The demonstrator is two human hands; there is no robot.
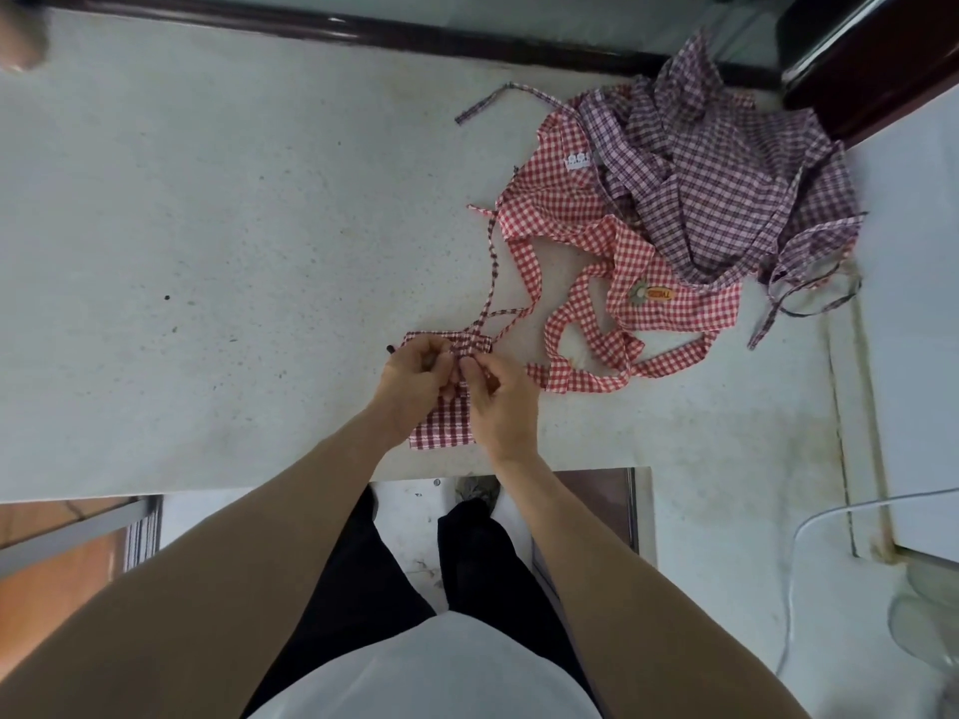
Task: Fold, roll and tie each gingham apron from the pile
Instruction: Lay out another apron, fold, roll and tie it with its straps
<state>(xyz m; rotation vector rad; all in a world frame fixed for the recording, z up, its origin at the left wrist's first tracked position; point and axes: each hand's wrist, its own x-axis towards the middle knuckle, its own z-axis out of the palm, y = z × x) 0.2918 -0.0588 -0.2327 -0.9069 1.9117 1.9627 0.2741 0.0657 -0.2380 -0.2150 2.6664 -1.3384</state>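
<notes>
A rolled dark-red gingham apron point(445, 425) lies near the counter's front edge, its long axis pointing away from me. My left hand point(415, 381) and my right hand point(495, 402) meet over its far half, each pinching part of the thin strap point(490, 282) wrapped round the roll. The strap's free end runs away from the roll toward the pile. A red gingham apron point(571, 199) with loose wide ties lies spread at the right. Crumpled purple gingham aprons point(726, 189) lie on top of it, further back right.
The pale speckled counter point(207, 251) has a dark raised back edge point(363, 31). A dark wooden post point(872, 54) stands at back right, and a white surface point(913, 303) borders the right side. Below the front edge are my dark trousers and the floor.
</notes>
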